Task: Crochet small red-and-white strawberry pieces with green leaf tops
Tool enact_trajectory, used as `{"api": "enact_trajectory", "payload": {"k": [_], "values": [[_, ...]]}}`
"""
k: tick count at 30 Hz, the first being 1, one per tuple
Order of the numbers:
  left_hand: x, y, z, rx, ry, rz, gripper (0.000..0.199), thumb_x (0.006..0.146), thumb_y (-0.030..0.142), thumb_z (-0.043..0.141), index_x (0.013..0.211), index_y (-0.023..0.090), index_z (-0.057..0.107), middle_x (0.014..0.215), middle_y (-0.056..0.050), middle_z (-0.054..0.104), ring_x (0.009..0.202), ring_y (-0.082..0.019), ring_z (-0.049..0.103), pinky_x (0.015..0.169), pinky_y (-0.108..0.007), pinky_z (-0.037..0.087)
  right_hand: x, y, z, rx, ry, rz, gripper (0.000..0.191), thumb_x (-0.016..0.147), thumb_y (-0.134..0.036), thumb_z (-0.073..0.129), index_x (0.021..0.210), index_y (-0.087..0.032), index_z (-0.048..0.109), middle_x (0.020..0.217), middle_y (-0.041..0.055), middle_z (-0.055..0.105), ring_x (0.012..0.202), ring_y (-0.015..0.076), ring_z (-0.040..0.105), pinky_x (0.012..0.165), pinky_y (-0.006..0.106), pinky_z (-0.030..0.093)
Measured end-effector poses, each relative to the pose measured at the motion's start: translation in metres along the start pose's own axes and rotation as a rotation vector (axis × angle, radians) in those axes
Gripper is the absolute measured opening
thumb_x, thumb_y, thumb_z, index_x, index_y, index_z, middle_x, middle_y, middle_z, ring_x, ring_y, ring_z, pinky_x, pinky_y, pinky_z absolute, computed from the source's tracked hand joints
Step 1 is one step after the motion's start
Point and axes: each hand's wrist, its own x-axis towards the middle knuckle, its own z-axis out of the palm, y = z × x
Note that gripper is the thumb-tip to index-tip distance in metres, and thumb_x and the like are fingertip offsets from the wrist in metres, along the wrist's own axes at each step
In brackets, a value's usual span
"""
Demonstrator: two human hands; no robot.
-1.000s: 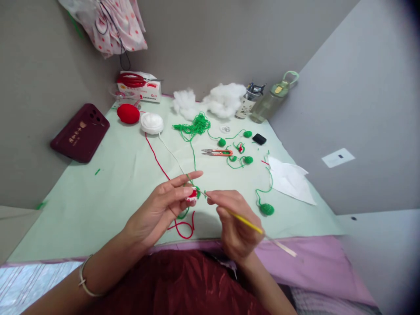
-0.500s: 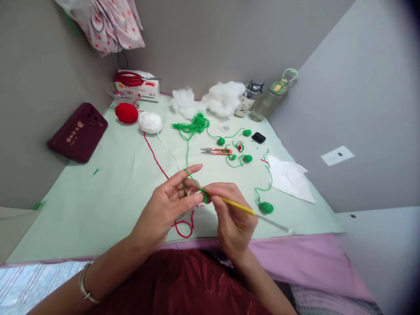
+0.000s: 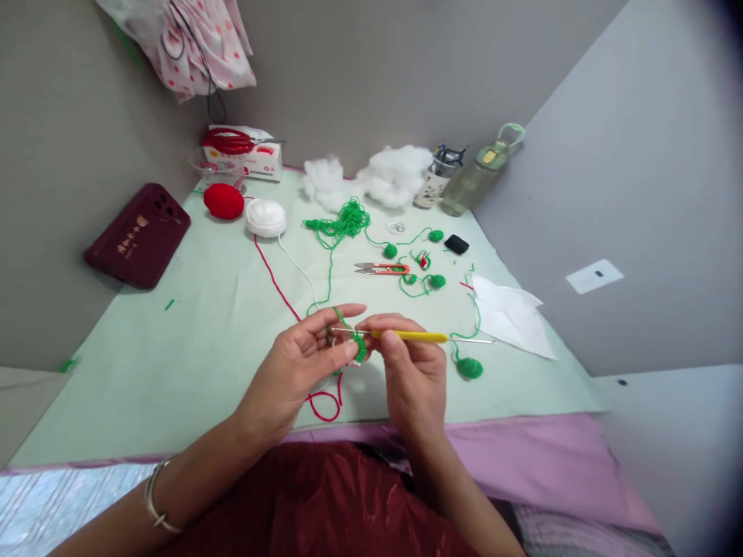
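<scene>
Between its thumb and fingers, my left hand point(image 3: 296, 363) pinches a small green and white crocheted piece point(image 3: 360, 348), with green yarn running over the index finger. My right hand point(image 3: 415, 375) grips a crochet hook point(image 3: 418, 336) by its yellow handle. The hook lies nearly level, its metal tip at the green stitches and past them to the left. Green yarn leads back to a loose green tangle point(image 3: 345, 220). A red yarn loop point(image 3: 325, 406) lies just below the piece. Part of the piece is hidden by my left fingers.
Behind my hands lie orange snips point(image 3: 383, 269), a white yarn ball point(image 3: 265, 218) and a red ball point(image 3: 224, 200). Small green pieces point(image 3: 470, 367) and white paper point(image 3: 514, 317) are at right. A phone point(image 3: 138, 236) stands left; white stuffing point(image 3: 398, 176) and a bottle point(image 3: 481, 174) are behind.
The hook has swung from slanting down to the right to nearly level, and its tip now shows left of the stitches. The green yarn beyond my left hand has slackened.
</scene>
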Motion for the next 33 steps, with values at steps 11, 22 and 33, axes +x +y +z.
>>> {"api": "enact_trajectory", "payload": {"k": [11, 22, 33], "values": [[0.007, -0.001, 0.002, -0.119, 0.055, 0.051, 0.011, 0.081, 0.027, 0.089, 0.081, 0.019, 0.083, 0.081, 0.001, 0.075, 0.077, -0.009, 0.066, 0.077, -0.017, 0.053, -0.001, -0.013, 0.006, -0.245, -0.083, -0.115, 0.020, 0.098, -0.019, 0.069, 0.111, -0.030, 0.080, 0.100, 0.0039, 0.072, 0.089, 0.0173, 0.069, 0.077, 0.032, 0.059], [0.008, 0.008, -0.002, -0.164, 0.112, 0.033, 0.020, 0.067, 0.029, 0.098, 0.076, 0.018, 0.084, 0.078, 0.000, 0.078, 0.076, -0.010, 0.067, 0.072, -0.014, 0.055, 0.013, -0.010, 0.013, -0.545, -0.293, -0.173, 0.033, 0.093, -0.017, 0.072, 0.125, -0.021, 0.068, 0.105, 0.0052, 0.069, 0.076, 0.0130, 0.064, 0.077, 0.029, 0.057], [0.018, 0.020, -0.020, -0.296, 0.196, 0.064, 0.022, 0.066, 0.024, 0.099, 0.081, 0.020, 0.083, 0.085, 0.000, 0.080, 0.077, -0.012, 0.073, 0.074, -0.019, 0.062, 0.033, -0.021, 0.014, -0.370, -0.204, -0.009, 0.011, 0.094, -0.027, 0.070, 0.085, -0.021, 0.074, 0.084, 0.0023, 0.071, 0.073, 0.0137, 0.062, 0.068, 0.027, 0.051]]}}
